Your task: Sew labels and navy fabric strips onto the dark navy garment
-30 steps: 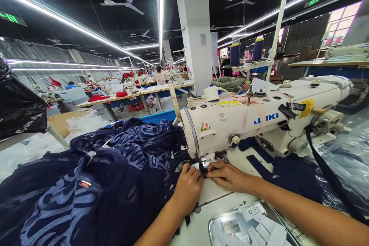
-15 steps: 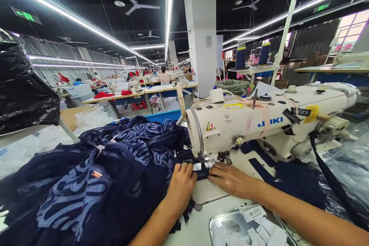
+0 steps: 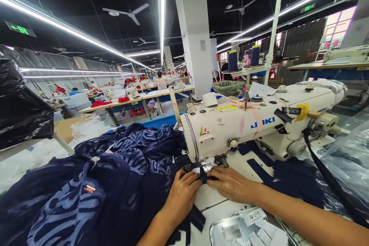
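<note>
A white Juki sewing machine [image 3: 259, 123] stands across the table. My left hand [image 3: 183, 194] lies with its fingers flat on a navy garment [image 3: 115, 177] with a light blue pattern, just left of the needle. My right hand [image 3: 230, 183] presses a narrow dark strip [image 3: 205, 178] of the cloth down beside the presser foot [image 3: 203, 167], fingers stretched toward the left hand. Both hands' fingertips nearly meet under the needle. The garment is heaped to the left.
A metal tray [image 3: 245, 226] with white paper labels sits at the near edge. Navy strips [image 3: 268, 169] lie behind the machine. Two blue thread cones [image 3: 243, 57] stand on a rack. Clear plastic [image 3: 346, 161] covers the right. Other sewing tables and people are far behind.
My hands have stayed at the needle, the left sliding slightly nearer with the cloth. The view shifted a little as my head moved.
</note>
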The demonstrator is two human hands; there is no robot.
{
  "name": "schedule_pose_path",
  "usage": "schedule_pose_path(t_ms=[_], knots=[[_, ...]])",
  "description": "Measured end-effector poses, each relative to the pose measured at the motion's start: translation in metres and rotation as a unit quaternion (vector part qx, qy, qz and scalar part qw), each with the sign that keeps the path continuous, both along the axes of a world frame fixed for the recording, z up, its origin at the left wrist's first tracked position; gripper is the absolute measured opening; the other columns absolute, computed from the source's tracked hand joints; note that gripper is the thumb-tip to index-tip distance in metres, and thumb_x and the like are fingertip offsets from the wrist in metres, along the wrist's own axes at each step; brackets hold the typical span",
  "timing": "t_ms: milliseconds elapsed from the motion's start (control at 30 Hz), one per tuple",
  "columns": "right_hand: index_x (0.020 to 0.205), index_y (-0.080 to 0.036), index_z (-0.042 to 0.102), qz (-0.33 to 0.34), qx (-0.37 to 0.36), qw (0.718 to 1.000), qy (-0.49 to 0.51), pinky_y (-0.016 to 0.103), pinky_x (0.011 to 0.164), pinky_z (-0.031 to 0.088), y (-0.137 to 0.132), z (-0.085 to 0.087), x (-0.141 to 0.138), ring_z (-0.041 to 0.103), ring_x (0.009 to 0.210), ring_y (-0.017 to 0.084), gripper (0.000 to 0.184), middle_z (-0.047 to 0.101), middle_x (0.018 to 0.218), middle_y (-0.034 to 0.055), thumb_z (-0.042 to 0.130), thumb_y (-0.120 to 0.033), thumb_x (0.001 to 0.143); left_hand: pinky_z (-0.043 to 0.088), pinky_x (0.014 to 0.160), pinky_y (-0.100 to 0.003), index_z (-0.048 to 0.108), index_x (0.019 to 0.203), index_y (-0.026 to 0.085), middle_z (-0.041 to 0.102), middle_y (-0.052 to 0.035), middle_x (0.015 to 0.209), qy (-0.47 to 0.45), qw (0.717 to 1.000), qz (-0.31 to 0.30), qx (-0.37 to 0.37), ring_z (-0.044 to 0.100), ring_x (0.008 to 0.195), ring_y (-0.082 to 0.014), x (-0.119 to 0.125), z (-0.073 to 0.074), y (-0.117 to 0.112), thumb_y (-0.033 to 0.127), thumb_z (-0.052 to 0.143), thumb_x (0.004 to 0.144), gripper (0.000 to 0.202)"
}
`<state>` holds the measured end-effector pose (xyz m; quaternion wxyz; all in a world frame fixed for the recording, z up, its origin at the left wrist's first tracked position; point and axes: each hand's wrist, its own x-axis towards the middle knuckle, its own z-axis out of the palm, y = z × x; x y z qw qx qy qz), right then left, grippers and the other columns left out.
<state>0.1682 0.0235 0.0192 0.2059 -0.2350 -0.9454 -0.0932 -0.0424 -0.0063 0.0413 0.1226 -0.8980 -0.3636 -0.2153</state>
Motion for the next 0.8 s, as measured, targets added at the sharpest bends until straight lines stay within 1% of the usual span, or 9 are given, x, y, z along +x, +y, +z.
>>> schedule_pose_path(t_ms=[67, 133, 200, 233, 333, 400, 500, 633, 800], knots=[[0.104, -0.016, 0.057, 0.000, -0.006, 1.000, 0.001, 0.035, 0.077, 0.047, 0.000, 0.001, 0.001, 0.052, 0.094, 0.023, 0.028, 0.057, 0.104, 0.0112, 0.042, -0.008, 0.081, 0.037, 0.083, -0.040, 0.060, 0.090, 0.021, 0.063, -0.0054, 0.100, 0.004, 0.999, 0.001, 0.048, 0.055, 0.094, -0.0204, 0.001, 0.001, -0.005, 0.006, 0.043, 0.077, 0.026], [0.103, -0.015, 0.057, 0.005, -0.012, 1.000, 0.007, 0.035, 0.077, 0.047, 0.001, 0.001, 0.001, 0.053, 0.093, 0.023, 0.027, 0.057, 0.102, 0.0117, 0.043, -0.009, 0.081, 0.039, 0.075, -0.038, 0.060, 0.075, 0.018, 0.064, -0.0047, 0.081, 0.010, 0.997, 0.018, 0.080, 0.056, 0.079, -0.0199, 0.002, -0.001, -0.012, 0.012, 0.045, 0.079, 0.018], [0.102, -0.014, 0.058, 0.013, -0.014, 1.000, 0.011, 0.034, 0.076, 0.047, 0.001, 0.002, 0.001, 0.053, 0.091, 0.022, 0.027, 0.058, 0.101, 0.0123, 0.043, -0.009, 0.080, 0.039, 0.067, -0.035, 0.057, 0.063, 0.018, 0.059, -0.0030, 0.064, 0.020, 0.994, 0.069, 0.082, 0.053, 0.065, -0.0182, 0.004, -0.004, -0.018, 0.015, 0.045, 0.078, 0.019], [0.101, -0.013, 0.058, 0.016, -0.014, 1.000, 0.012, 0.034, 0.075, 0.047, 0.001, 0.003, 0.002, 0.054, 0.089, 0.022, 0.027, 0.058, 0.100, 0.0125, 0.044, -0.009, 0.079, 0.039, 0.065, -0.035, 0.057, 0.064, 0.017, 0.058, -0.0032, 0.063, 0.026, 0.992, 0.101, 0.076, 0.052, 0.063, -0.0185, 0.004, -0.007, -0.020, 0.015, 0.046, 0.076, 0.017], [0.101, -0.013, 0.059, 0.016, -0.012, 1.000, 0.011, 0.034, 0.073, 0.047, 0.001, 0.003, 0.002, 0.054, 0.087, 0.023, 0.027, 0.059, 0.101, 0.0130, 0.043, -0.008, 0.079, 0.041, 0.068, -0.037, 0.060, 0.084, 0.016, 0.061, -0.0066, 0.080, 0.027, 0.985, 0.159, 0.063, 0.053, 0.073, -0.0214, 0.004, -0.012, -0.021, 0.012, 0.046, 0.070, 0.020], [0.101, -0.013, 0.059, 0.012, -0.013, 1.000, 0.012, 0.034, 0.074, 0.047, 0.000, 0.001, 0.002, 0.054, 0.089, 0.023, 0.028, 0.058, 0.104, 0.0127, 0.043, -0.008, 0.079, 0.042, 0.075, -0.038, 0.059, 0.096, 0.016, 0.061, -0.0075, 0.091, 0.025, 0.986, 0.158, 0.050, 0.053, 0.081, -0.0223, 0.004, -0.012, -0.020, 0.010, 0.045, 0.068, 0.032], [0.103, -0.014, 0.058, 0.008, -0.018, 1.000, 0.011, 0.036, 0.073, 0.048, 0.000, 0.000, 0.002, 0.053, 0.091, 0.023, 0.029, 0.057, 0.108, 0.0115, 0.042, -0.008, 0.080, 0.043, 0.079, -0.039, 0.057, 0.102, 0.016, 0.060, -0.0074, 0.095, 0.026, 0.987, 0.158, 0.004, 0.053, 0.085, -0.0222, 0.003, -0.010, -0.018, 0.007, 0.043, 0.067, 0.038], [0.104, -0.013, 0.058, 0.016, -0.025, 1.000, 0.012, 0.036, 0.073, 0.048, 0.000, 0.001, 0.002, 0.053, 0.092, 0.023, 0.028, 0.057, 0.108, 0.0116, 0.042, -0.009, 0.081, 0.041, 0.086, -0.042, 0.057, 0.105, 0.019, 0.059, -0.0068, 0.101, 0.032, 0.989, 0.121, -0.078, 0.054, 0.094, -0.0226, 0.004, -0.007, -0.017, 0.005, 0.042, 0.070, 0.041], [0.103, -0.013, 0.059, 0.020, -0.032, 0.999, 0.031, 0.037, 0.076, 0.047, 0.000, 0.000, 0.002, 0.053, 0.093, 0.023, 0.029, 0.058, 0.106, 0.0119, 0.042, -0.009, 0.080, 0.040, 0.088, -0.045, 0.054, 0.113, 0.022, 0.057, -0.0078, 0.108, 0.049, 0.987, 0.092, -0.119, 0.052, 0.099, -0.0235, 0.006, -0.004, -0.017, 0.005, 0.042, 0.072, 0.046]])
